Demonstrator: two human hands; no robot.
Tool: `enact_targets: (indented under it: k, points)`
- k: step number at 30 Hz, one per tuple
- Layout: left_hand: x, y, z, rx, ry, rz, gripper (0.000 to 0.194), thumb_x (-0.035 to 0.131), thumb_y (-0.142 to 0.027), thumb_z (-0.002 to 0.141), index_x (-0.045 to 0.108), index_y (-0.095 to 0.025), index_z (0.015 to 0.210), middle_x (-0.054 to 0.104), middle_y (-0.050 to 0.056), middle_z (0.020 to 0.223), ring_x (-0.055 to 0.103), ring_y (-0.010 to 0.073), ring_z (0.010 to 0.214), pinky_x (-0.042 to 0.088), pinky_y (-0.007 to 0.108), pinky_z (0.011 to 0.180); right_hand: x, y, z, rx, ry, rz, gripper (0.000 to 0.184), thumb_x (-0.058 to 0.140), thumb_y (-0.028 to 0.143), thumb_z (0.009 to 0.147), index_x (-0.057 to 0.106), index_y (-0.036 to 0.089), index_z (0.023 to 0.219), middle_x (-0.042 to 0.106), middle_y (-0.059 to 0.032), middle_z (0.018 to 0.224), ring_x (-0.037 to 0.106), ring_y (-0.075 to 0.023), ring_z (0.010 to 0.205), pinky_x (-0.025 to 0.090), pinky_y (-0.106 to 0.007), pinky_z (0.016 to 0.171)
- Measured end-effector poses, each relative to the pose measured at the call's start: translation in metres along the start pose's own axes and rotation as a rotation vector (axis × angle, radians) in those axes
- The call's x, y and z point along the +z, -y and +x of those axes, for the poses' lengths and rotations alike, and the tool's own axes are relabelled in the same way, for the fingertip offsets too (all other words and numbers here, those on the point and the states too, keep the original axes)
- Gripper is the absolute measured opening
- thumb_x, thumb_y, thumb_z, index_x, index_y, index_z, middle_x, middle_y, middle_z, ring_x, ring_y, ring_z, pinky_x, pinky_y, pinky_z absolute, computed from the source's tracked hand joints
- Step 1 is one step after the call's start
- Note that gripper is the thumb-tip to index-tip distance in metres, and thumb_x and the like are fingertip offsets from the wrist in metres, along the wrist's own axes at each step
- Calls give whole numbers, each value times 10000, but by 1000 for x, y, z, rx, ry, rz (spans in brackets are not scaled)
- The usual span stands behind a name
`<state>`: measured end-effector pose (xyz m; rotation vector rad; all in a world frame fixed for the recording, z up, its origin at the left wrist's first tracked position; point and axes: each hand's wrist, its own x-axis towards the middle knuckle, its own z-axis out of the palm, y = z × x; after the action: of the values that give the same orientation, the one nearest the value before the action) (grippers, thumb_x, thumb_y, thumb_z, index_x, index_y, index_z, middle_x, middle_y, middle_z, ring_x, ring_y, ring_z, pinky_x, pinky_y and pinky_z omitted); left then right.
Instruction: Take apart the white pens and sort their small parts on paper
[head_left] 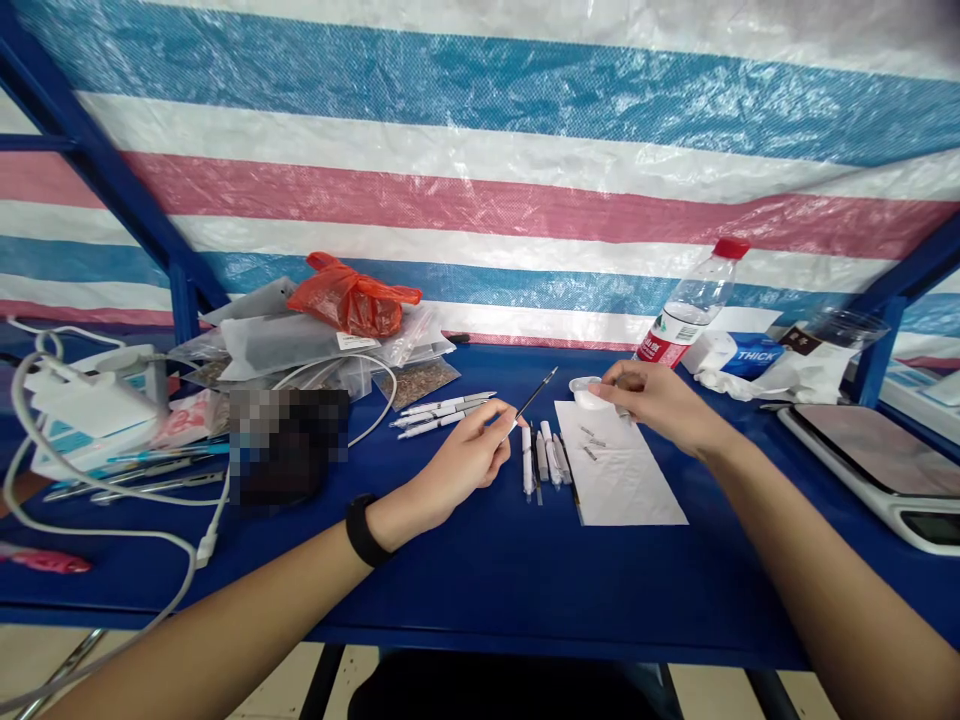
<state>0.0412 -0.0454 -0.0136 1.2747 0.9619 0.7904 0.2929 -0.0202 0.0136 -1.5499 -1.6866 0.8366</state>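
Observation:
My left hand (469, 455) pinches a thin black pen-like tool (534, 396) with a pointed tip, and a black band circles that wrist. My right hand (652, 400) reaches in from the right, its fingertips at the edge of a small white plastic cup (589, 392). Below the cup lies a white paper sheet (619, 475) with several small metal pieces (589, 442) on it. Several taken-apart white pens (544, 460) lie between my hands, and several whole white pens (442, 415) lie beyond my left hand.
The blue table (487, 585) also holds a water bottle (694, 300), a digital scale (877, 470), a red plastic bag (352, 297) on clear sachets (315, 340), a blurred black object (285, 445), a white box with cables (94, 405), and a striped tarp (480, 190) behind.

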Motion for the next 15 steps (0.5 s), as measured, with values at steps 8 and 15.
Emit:
enact_targets:
  k: [8, 15]
  points:
    - [0, 4, 5, 65, -128, 80, 157, 470, -353, 1023, 494, -214, 955, 548, -72, 611, 603, 115, 478, 445, 197, 479, 67, 26, -18, -245, -21, -105, 499, 617, 690, 864, 509, 241, 672, 466, 37, 532, 394, -139, 494, 281, -305, 519]
    - [2, 6, 7, 62, -186, 125, 117, 445, -290, 1020, 499, -206, 960, 544, -70, 605, 634, 124, 503, 459, 174, 435, 60, 26, -10, -268, -80, -66, 394, 670, 541, 866, 491, 241, 685, 434, 63, 500, 386, -130, 487, 278, -289, 514]
